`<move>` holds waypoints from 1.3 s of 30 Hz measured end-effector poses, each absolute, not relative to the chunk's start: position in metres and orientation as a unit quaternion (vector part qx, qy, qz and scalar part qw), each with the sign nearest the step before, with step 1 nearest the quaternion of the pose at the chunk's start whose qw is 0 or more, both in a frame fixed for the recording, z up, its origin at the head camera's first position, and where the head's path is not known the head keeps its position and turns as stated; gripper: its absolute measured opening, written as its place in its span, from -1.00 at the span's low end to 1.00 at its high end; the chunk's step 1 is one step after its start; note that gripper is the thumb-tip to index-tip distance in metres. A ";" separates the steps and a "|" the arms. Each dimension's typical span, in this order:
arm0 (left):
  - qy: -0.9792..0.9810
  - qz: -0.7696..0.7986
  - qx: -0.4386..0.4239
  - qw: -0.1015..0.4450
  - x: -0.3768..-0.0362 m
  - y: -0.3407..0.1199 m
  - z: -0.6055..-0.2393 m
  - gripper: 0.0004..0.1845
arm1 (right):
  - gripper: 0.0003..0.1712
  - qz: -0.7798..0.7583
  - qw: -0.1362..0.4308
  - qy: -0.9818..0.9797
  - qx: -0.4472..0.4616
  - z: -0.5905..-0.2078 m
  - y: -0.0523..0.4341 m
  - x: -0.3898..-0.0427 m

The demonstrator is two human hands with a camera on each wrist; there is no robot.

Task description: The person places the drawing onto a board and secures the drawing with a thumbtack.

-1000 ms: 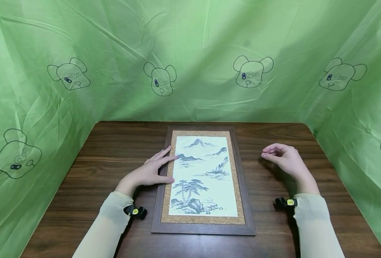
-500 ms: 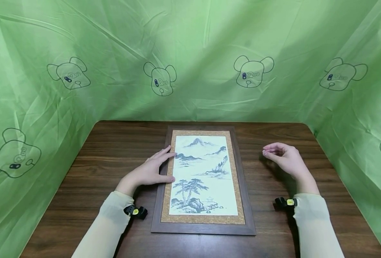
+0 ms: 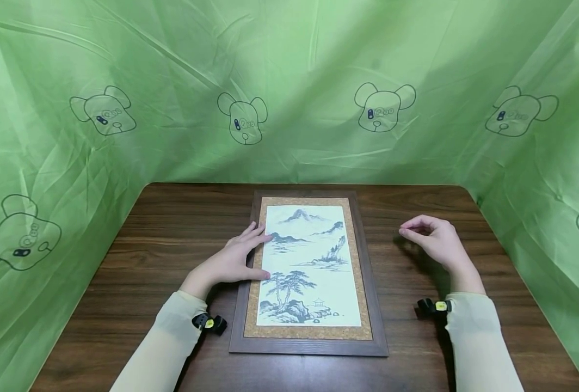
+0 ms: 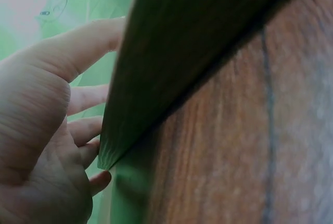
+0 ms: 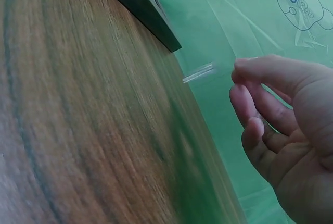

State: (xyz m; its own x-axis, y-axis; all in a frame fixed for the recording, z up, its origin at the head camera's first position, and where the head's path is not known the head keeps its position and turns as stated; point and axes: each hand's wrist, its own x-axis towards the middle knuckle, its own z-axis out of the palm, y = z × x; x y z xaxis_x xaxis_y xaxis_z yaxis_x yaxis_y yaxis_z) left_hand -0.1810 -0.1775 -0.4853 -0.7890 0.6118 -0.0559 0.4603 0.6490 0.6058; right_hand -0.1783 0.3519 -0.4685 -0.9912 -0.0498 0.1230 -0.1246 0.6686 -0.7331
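Left hand (image 3: pixel 233 260) flat, relaxed fingers pressing framed painting (image 3: pixel 310 267) edge to steady it; right hand (image 3: pixel 433 239) beside, loosely curled, empty

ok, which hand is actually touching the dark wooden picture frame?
The left hand: its straight fingers lie flat across the left edge of the dark wooden picture frame. The right hand is off to the frame's right, fingers loosely curled, clear of it.

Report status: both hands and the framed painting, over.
Left hand flat on the framed painting, fingers straight over its left edge. Right hand off the table, loosely curled, holding nothing. Nothing in the way.
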 end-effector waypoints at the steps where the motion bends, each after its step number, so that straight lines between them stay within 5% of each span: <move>1: 0.899 0.295 0.298 0.131 -0.181 -0.177 -0.486 0.05 | -0.79 0.396 0.042 -0.916 0.049 -0.469 0.352 -0.179; 15: 0.893 0.306 0.297 0.145 -0.183 -0.178 -0.490 0.07 | -0.66 0.350 0.023 -0.933 0.079 -0.478 0.346 -0.183; 24: 0.890 0.312 0.295 0.152 -0.182 -0.179 -0.489 0.07 | -0.80 0.325 -0.052 -0.938 0.107 -0.482 0.334 -0.185; 39: 0.891 0.309 0.294 0.153 -0.182 -0.181 -0.489 0.06 | -0.95 0.293 -0.056 -0.949 0.106 -0.479 0.349 -0.183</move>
State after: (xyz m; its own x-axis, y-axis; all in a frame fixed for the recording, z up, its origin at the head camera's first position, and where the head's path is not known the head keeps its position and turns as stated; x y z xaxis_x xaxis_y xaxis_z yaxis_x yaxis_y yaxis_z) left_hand -0.1817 -0.1808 -0.4892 -0.7799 0.6192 -0.0907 0.4306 0.6361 0.6403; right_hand -0.1826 0.3492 -0.4793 -0.9712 -0.2342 -0.0436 -0.1689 0.8058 -0.5677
